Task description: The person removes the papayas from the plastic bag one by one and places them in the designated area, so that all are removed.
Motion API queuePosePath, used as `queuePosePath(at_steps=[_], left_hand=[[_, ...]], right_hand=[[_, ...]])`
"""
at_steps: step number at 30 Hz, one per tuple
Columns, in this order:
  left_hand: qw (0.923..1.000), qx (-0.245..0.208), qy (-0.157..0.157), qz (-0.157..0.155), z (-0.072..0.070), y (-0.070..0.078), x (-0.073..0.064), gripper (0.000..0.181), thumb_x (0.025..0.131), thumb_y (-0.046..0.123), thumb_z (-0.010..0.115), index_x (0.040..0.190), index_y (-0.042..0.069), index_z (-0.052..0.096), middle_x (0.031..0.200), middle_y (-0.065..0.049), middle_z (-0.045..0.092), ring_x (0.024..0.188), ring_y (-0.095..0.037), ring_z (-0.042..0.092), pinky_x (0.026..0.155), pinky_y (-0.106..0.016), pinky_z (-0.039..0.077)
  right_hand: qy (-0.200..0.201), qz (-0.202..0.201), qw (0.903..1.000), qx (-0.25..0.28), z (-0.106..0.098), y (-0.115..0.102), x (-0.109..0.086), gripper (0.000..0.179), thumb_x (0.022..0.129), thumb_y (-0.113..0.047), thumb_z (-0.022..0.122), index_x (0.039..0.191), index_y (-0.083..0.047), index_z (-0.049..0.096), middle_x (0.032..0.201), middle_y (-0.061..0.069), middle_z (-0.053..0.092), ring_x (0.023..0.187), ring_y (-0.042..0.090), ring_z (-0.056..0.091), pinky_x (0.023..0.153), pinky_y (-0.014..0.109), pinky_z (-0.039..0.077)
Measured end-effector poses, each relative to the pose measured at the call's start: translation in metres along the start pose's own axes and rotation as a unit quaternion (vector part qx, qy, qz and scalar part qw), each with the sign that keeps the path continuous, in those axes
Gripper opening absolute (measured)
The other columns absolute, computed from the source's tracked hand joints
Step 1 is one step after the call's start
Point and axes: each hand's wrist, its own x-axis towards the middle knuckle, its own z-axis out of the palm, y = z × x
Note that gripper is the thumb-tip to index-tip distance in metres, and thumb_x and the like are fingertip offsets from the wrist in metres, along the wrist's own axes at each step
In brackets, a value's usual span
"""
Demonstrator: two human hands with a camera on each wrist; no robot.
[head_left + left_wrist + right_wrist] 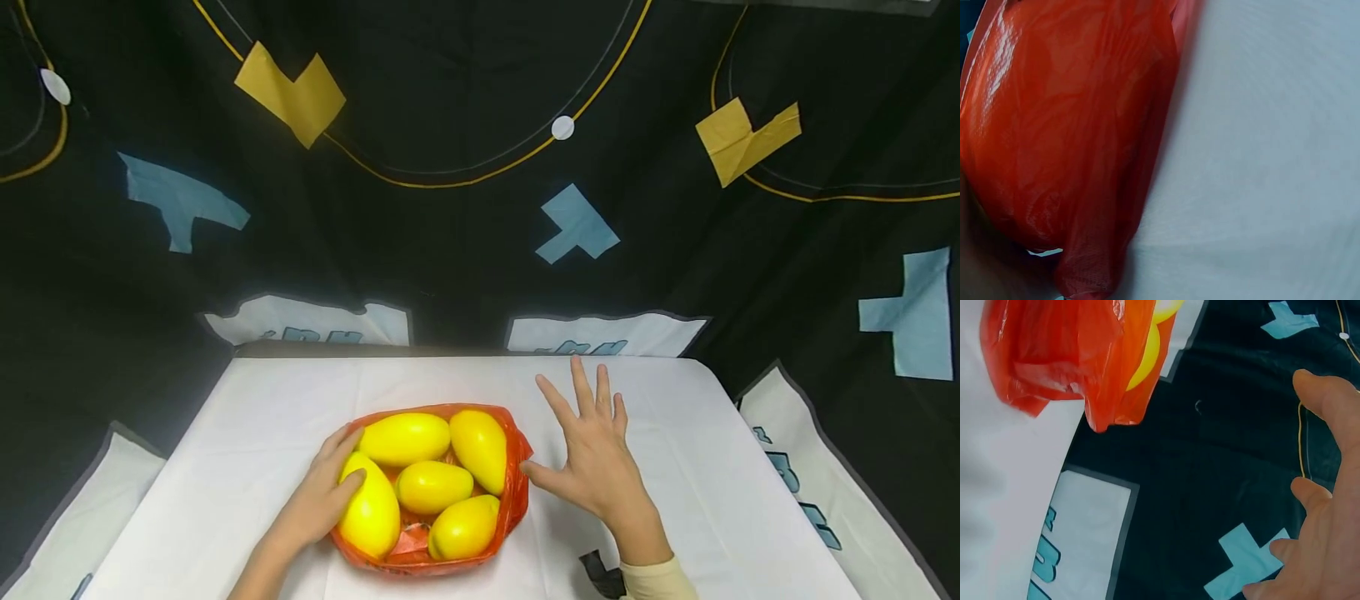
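Note:
An opened red plastic bag (pixel 517 492) sits on the white table, holding several smooth yellow fruits that look like mangoes (pixel 405 439). At the bag's left side, my left hand (pixel 321 492) grips the rim, its thumb over the leftmost mango (pixel 372 508). In the left wrist view the bag's outer side (pixel 1085 125) bulges, and part of that hand is dark at the lower left. My right hand (pixel 596 458) is raised to the right of the bag with fingers spread and nothing in it. In the right wrist view, its fingers (pixel 1329 412) are apart from the bag (pixel 1072 356).
The white table (pixel 675 417) extends around the bag. Behind it hangs a black cloth (pixel 450 250) with yellow and blue patches. A black strap (pixel 603 575) shows by the right wrist.

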Motion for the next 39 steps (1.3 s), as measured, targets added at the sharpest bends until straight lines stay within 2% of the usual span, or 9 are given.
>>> queuePosePath(at_steps=[5,10,14,17,19,23,28,35,39], left_hand=[[1.0,0.005,-0.004,-0.005,0.003,0.001,-0.001,0.059,0.1,0.019,0.051,0.153,0.005,0.029,0.159,-0.018,0.014,0.143,-0.043,0.018,0.108,-0.067,0.02],[1.0,0.006,-0.001,-0.003,0.005,0.0,-0.002,0.06,0.1,0.02,0.051,0.153,0.005,0.028,0.159,-0.017,0.015,0.143,-0.042,0.018,0.108,-0.067,0.02],[0.9999,0.008,0.0,-0.009,0.008,-0.004,-0.002,0.06,0.1,0.021,0.051,0.154,0.007,0.027,0.16,-0.016,0.014,0.143,-0.041,0.017,0.109,-0.066,0.02],[0.9999,0.01,0.002,-0.01,0.009,-0.006,-0.002,0.06,0.101,0.022,0.051,0.154,0.008,0.027,0.16,-0.017,0.014,0.143,-0.041,0.018,0.108,-0.067,0.02],[0.9999,0.011,0.004,-0.009,0.009,-0.006,-0.003,0.06,0.101,0.022,0.051,0.154,0.008,0.027,0.16,-0.017,0.014,0.143,-0.041,0.018,0.108,-0.067,0.02],[0.9998,0.013,0.005,-0.011,0.008,-0.005,-0.004,0.06,0.101,0.022,0.051,0.154,0.008,0.027,0.159,-0.017,0.014,0.143,-0.041,0.019,0.108,-0.067,0.021],[0.9998,0.016,0.004,-0.01,0.007,-0.001,-0.005,0.06,0.101,0.022,0.051,0.154,0.006,0.028,0.159,-0.018,0.014,0.142,-0.043,0.02,0.107,-0.067,0.021],[0.9999,0.008,0.007,-0.006,0.005,0.002,-0.005,0.059,0.1,0.02,0.05,0.153,0.006,0.028,0.159,-0.02,0.013,0.142,-0.044,0.018,0.108,-0.067,0.02],[0.9999,0.006,0.005,-0.012,0.004,0.003,-0.005,0.059,0.101,0.022,0.05,0.154,0.007,0.028,0.159,-0.02,0.012,0.142,-0.043,0.019,0.108,-0.067,0.02]], right_hand=[[-0.022,0.0,0.9997,0.009,0.008,-0.006,0.002,0.108,0.063,-0.068,0.073,0.154,-0.043,0.021,0.164,0.003,-0.003,0.146,0.041,-0.002,0.102,0.075,0.02],[-0.035,-0.019,0.9987,0.032,0.016,-0.015,0.004,0.11,0.062,-0.067,0.074,0.154,-0.044,0.018,0.164,0.001,-0.003,0.146,0.039,0.001,0.101,0.075,0.023],[-0.051,-0.027,0.9954,0.077,0.023,-0.024,0.006,0.108,0.064,-0.065,0.074,0.154,-0.045,0.019,0.164,-0.002,-0.002,0.146,0.036,0.002,0.095,0.071,0.036],[-0.066,-0.023,0.9894,0.128,0.028,-0.029,0.007,0.105,0.064,-0.06,0.077,0.152,-0.047,0.021,0.163,-0.007,-0.001,0.146,0.032,0.003,0.086,0.065,0.047],[-0.076,-0.024,0.9839,0.16,0.03,-0.032,0.009,0.102,0.066,-0.056,0.078,0.151,-0.049,0.022,0.163,-0.009,0.0,0.146,0.03,0.004,0.083,0.062,0.05],[-0.099,-0.042,0.9714,0.211,0.035,-0.036,0.012,0.093,0.069,-0.052,0.078,0.148,-0.049,0.027,0.161,-0.015,0.008,0.146,0.023,0.009,0.089,0.06,0.049],[-0.127,-0.087,0.9546,0.255,0.045,-0.039,0.017,0.073,0.075,-0.048,0.075,0.141,-0.039,0.044,0.154,-0.016,0.027,0.139,0.011,0.026,0.102,0.05,0.043],[-0.154,-0.105,0.95,0.251,0.062,-0.041,0.021,0.061,0.079,-0.046,0.071,0.134,-0.023,0.058,0.15,-0.006,0.039,0.136,0.014,0.033,0.106,0.049,0.039],[-0.161,-0.103,0.9512,0.242,0.07,-0.039,0.024,0.062,0.078,-0.045,0.071,0.133,-0.022,0.059,0.15,-0.005,0.039,0.136,0.015,0.033,0.107,0.049,0.038]])
